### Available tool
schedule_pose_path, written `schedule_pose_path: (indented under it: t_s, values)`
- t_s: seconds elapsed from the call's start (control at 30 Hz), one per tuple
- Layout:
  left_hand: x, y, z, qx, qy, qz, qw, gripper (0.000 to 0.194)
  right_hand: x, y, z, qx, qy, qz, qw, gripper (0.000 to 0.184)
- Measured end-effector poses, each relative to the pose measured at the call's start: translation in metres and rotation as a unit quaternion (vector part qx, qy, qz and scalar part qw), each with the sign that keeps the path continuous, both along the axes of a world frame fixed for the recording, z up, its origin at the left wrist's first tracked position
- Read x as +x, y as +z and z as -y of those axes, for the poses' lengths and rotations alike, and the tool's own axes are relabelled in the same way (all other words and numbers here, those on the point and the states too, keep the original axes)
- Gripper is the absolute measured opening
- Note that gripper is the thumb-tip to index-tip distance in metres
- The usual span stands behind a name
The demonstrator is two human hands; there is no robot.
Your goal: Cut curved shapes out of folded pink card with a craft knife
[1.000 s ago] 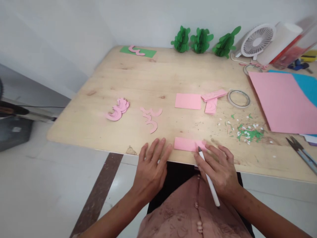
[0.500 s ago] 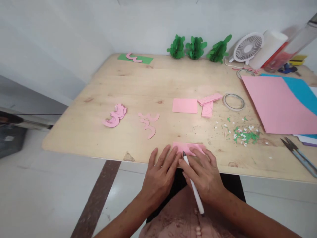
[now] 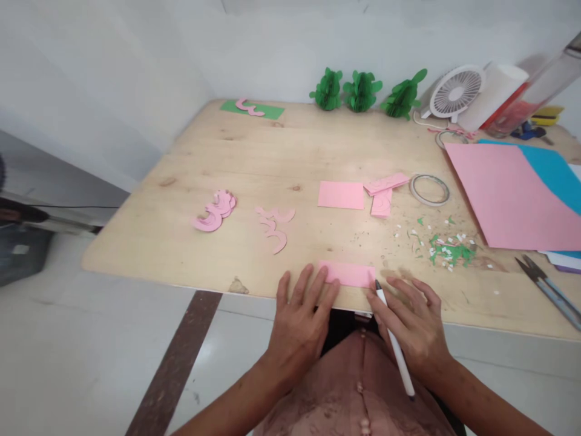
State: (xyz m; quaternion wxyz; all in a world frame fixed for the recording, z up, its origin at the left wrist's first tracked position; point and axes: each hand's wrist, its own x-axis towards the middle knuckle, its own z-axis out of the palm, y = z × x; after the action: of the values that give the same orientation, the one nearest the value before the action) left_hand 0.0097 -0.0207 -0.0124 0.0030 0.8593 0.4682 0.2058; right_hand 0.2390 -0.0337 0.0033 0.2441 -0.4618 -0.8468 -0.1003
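A folded pink paper strip (image 3: 347,274) lies at the near edge of the wooden table (image 3: 254,151). My left hand (image 3: 302,318) lies flat with fingers spread, its fingertips pressing the strip's left end. My right hand (image 3: 415,324) rests at the strip's right end, fingers stretched on the table, with a white pen (image 3: 394,339) tucked between them, tip by the paper's corner.
Pink cut-out curls (image 3: 215,211) and more curls (image 3: 273,225) lie to the left. A pink rectangle (image 3: 341,195), pink scraps (image 3: 385,191), a tape ring (image 3: 429,189), green and white confetti (image 3: 447,247), scissors (image 3: 547,284), big pink sheet (image 3: 508,194), fan (image 3: 455,91) and green paper trees (image 3: 361,91) stand beyond.
My right hand slid from the strip's middle out to its right end, uncovering the paper. My left hand stayed on the left end.
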Motion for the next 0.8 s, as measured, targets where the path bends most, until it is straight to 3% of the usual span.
schedule_pose_path:
  t_s: [0.17, 0.27, 0.6, 0.8]
  values:
    - [0.023, -0.001, 0.001, 0.014, -0.014, -0.041, 0.999, 0.051, 0.003, -0.002, -0.001, 0.011, 0.008, 0.011, 1.0, 0.023]
    - [0.022, -0.001, 0.0, 0.021, -0.004, -0.052, 0.998, 0.049, 0.007, -0.004, -0.001, 0.014, 0.023, 0.032, 0.999, 0.028]
    - [-0.025, 0.002, 0.001, 0.011, 0.038, -0.07, 0.997, 0.048, 0.016, -0.013, -0.004, 0.03, 0.039, 0.045, 0.998, 0.037]
    - [-0.046, 0.017, -0.008, -0.044, 0.025, -0.024, 0.998, 0.048, 0.015, -0.016, -0.005, 0.05, 0.038, 0.033, 0.997, 0.035]
